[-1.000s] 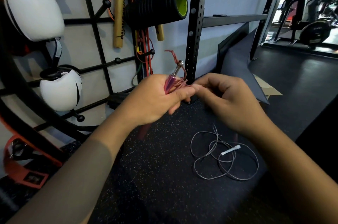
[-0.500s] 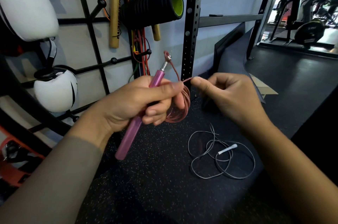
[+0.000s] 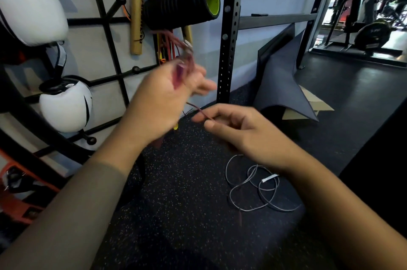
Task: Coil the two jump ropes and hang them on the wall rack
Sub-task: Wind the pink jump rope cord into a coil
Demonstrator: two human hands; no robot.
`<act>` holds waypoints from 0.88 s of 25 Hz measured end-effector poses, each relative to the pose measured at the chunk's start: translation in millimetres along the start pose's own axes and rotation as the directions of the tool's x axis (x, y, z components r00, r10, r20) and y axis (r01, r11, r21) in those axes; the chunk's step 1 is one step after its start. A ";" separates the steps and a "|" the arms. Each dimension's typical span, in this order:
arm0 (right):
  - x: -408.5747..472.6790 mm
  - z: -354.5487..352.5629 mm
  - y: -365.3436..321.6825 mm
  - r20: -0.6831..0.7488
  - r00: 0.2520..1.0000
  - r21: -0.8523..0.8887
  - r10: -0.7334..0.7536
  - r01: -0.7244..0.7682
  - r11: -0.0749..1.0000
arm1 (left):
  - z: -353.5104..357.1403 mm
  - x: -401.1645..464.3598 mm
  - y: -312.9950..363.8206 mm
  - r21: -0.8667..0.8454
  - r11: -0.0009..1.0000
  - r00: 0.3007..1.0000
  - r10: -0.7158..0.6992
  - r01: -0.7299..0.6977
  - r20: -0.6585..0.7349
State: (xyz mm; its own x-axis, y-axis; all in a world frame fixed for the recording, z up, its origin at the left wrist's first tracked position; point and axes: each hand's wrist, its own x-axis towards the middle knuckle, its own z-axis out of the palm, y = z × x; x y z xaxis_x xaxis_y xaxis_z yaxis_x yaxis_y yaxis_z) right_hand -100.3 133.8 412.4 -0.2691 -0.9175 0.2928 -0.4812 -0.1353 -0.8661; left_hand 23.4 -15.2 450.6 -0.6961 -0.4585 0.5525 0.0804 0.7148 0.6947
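Observation:
My left hand (image 3: 163,95) is blurred by motion and grips the pink jump rope handle (image 3: 179,72), whose metal tip points up toward the wall rack (image 3: 105,20). Red cord loops show above the hand near the handle tip. My right hand (image 3: 240,131) pinches the red cord (image 3: 199,111) between thumb and forefinger, a little below and right of the left hand. The second jump rope (image 3: 253,188), grey cord with a white handle, lies in loose loops on the speckled black floor under my right wrist.
The wall rack carries white padded gear (image 3: 66,104), wooden sticks (image 3: 136,16), a black foam roller (image 3: 185,3) and hanging cords. A black perforated upright (image 3: 229,34) stands right of it. A folded grey mat (image 3: 284,84) leans on cardboard by the wall.
My left hand has risen toward the rack and turned with the pink handle. My right hand has dropped lower, still pinching the red cord. The grey rope has not moved.

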 end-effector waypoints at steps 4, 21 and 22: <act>-1.1 -23.6 -17.4 -0.206 0.975 -0.164 -0.086 0.052 0.985 | 8.5 -7.4 -2.3 0.098 0.995 0.967 -0.027 0.002 0.252; 1.1 -29.2 -12.9 -0.487 0.842 -0.337 -0.230 0.061 0.939 | -1.0 -3.1 -2.5 -0.254 0.951 0.902 -0.053 0.177 0.429; 0.7 -27.8 -14.0 -0.523 0.826 -0.310 -0.212 0.047 0.950 | -4.4 -3.3 -0.5 -0.306 0.930 0.880 -0.037 0.204 0.473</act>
State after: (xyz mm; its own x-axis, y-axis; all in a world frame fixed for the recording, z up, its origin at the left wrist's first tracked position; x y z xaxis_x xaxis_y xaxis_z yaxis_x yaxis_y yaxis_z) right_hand -117.0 145.5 436.0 -0.5566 -0.5333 0.6370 -0.7282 -0.0560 -0.6831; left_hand 28.8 -16.4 450.5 -0.9533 -0.1804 0.2424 0.1511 0.4101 0.8995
